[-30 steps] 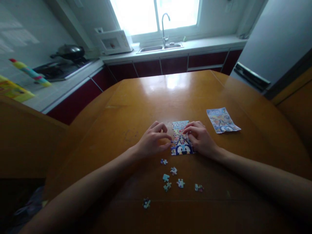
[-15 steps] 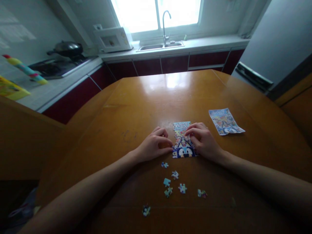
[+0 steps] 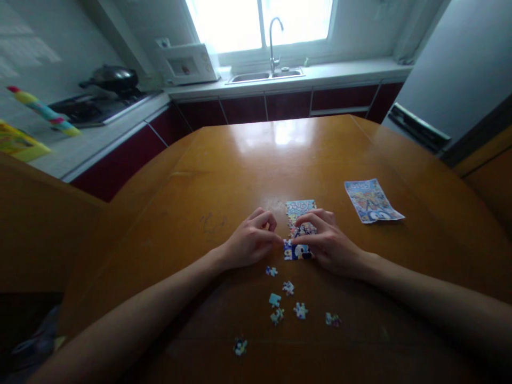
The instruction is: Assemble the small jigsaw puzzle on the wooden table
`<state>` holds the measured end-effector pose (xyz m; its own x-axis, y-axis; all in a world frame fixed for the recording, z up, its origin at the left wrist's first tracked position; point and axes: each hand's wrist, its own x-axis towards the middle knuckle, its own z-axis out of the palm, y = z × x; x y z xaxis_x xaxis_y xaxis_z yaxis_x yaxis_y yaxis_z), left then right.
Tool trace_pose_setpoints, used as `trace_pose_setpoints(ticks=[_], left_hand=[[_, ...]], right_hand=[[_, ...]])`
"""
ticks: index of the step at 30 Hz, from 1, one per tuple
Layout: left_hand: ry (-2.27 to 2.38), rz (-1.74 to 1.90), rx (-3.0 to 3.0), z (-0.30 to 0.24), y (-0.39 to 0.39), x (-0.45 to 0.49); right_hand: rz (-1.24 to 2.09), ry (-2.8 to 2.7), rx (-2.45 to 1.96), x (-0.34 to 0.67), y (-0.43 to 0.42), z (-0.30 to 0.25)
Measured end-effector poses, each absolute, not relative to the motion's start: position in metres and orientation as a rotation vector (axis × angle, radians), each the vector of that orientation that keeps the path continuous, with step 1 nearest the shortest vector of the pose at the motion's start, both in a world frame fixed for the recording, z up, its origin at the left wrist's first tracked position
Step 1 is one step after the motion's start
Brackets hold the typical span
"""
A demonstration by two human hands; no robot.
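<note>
A partly joined jigsaw puzzle [image 3: 301, 205] lies flat on the wooden table, with a blue cartoon dog's face along its near edge. My left hand [image 3: 253, 239] rests at the puzzle's left side, fingers curled, thumb and forefinger tips against its lower left edge. Across the right part of the puzzle lies my right hand [image 3: 326, 242]; its thumb and forefinger are apart, their tips on the left part of the picture. This hand hides much of the puzzle's right side. Nearer to me are several loose puzzle pieces, among them a blue-and-white piece [image 3: 271, 271] and a pale blue piece [image 3: 274, 300].
A creased picture sheet [image 3: 372, 200] with the same design lies right of the puzzle on the table [image 3: 256, 160]. Beyond are a counter with a sink [image 3: 250, 77], a white microwave [image 3: 188, 64] and a black pan [image 3: 114, 79] on the stove. A fridge [image 3: 460, 69] stands at the right.
My right hand has shifted left over the puzzle, its thumb now down at the lower left part beside my left fingertips. My left hand stays at the puzzle's edge.
</note>
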<state>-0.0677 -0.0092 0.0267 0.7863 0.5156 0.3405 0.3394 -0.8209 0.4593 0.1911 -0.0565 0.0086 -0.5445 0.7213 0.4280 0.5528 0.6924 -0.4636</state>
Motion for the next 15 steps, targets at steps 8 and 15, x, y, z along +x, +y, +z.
trace_pose_setpoints(ticks=[8, 15], left_hand=[[0.62, 0.642, 2.596, 0.0233, -0.0074, -0.0662], [0.641, 0.61, 2.581, 0.0227, -0.0074, -0.0656]], right_hand=[[0.352, -2.358, -0.978, 0.1902, -0.0559, 0.0074], [0.333, -2.371, -0.976, 0.1896, -0.0563, 0.0077]])
